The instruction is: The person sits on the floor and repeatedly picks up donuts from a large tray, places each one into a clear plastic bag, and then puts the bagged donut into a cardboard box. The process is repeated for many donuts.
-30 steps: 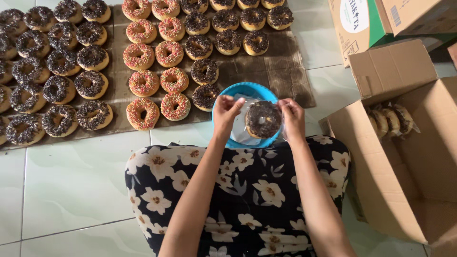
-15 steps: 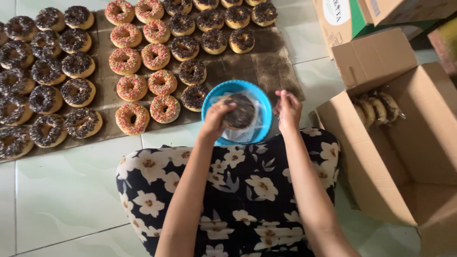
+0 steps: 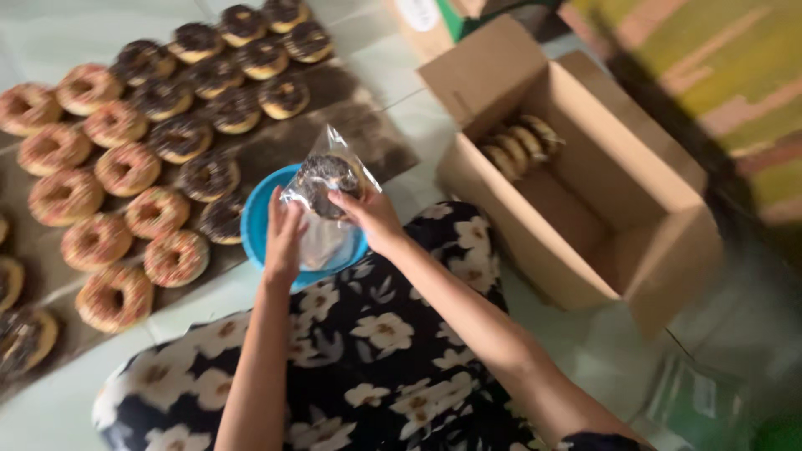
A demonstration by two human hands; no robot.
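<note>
Bagged choc donut [image 3: 327, 179] pinched by right hand [image 3: 370, 219] just above blue bowl [image 3: 256, 219], left hand [image 3: 284, 242] flat on bag bottom — open carton [image 3: 576, 242] w/ packed donuts lies to right, nearer right hand.

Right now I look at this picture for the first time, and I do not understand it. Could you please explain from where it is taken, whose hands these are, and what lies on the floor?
The picture comes from a camera worn on a person's head, looking down at their own arms and lap. The right hand holds a chocolate-sprinkled donut in a clear plastic bag. The left hand touches the bag's lower part, above a blue bowl. On the floor to the left, many donuts lie in rows on a brown sheet, some with dark sprinkles, some with coloured ones. To the right stands an open cardboard box with a few bagged donuts inside. The picture is somewhat blurred.
</note>
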